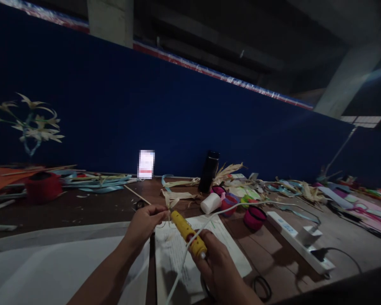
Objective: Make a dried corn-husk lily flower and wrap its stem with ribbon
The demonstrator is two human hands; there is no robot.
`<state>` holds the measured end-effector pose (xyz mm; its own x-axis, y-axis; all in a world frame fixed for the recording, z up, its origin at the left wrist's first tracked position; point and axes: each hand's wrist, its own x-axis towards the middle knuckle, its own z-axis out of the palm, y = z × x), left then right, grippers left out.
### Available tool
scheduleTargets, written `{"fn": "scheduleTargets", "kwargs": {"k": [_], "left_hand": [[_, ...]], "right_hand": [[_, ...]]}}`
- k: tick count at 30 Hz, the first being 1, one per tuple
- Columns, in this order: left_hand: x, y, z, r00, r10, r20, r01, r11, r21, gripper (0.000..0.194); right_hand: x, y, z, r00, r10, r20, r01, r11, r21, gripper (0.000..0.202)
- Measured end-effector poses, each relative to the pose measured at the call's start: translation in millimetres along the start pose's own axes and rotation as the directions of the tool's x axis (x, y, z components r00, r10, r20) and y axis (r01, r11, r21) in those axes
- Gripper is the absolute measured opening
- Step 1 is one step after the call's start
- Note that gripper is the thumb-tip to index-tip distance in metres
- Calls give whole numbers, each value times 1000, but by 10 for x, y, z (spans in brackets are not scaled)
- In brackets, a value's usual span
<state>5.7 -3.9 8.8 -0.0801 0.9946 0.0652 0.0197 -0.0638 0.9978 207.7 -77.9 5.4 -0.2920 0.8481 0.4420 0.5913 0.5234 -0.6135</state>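
Right hand (215, 254) wrapped round a yellow tool (184, 226), I hold its tip near what seems a pale husk flower (169, 200), pinched in my left hand (145, 221).

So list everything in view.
Tool: 1, yellow, centre
Petal piece: 1, pale, centre
Printed sheet: 1, white, front centre
Tray: 1, white, front left
Power strip: 1, white, right
Cables: several, white, black, centre, right
Cylinder: 1, white, centre
Round items: several, red or pink, left and right
Bottle: 1, black, back
Screen: 1, whitish, back
Flowers: several, cream, far left
Strips: many, mostly blue, back
Partition: 1, blue, behind
Table: 1, brown, beneath
Left hand: 1, bare, pinching petal piece
Right hand: 1, bare, gripping tool
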Motion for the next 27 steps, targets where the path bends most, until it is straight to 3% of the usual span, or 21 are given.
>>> {"fn": "scheduleTargets", "kwargs": {"k": [27], "left_hand": [[-2, 17, -3, 1000, 4, 13, -4, 1000, 15, 27]], "right_hand": [[-4, 9, 11, 999, 22, -41, -22, 1000, -1, 27]]}}
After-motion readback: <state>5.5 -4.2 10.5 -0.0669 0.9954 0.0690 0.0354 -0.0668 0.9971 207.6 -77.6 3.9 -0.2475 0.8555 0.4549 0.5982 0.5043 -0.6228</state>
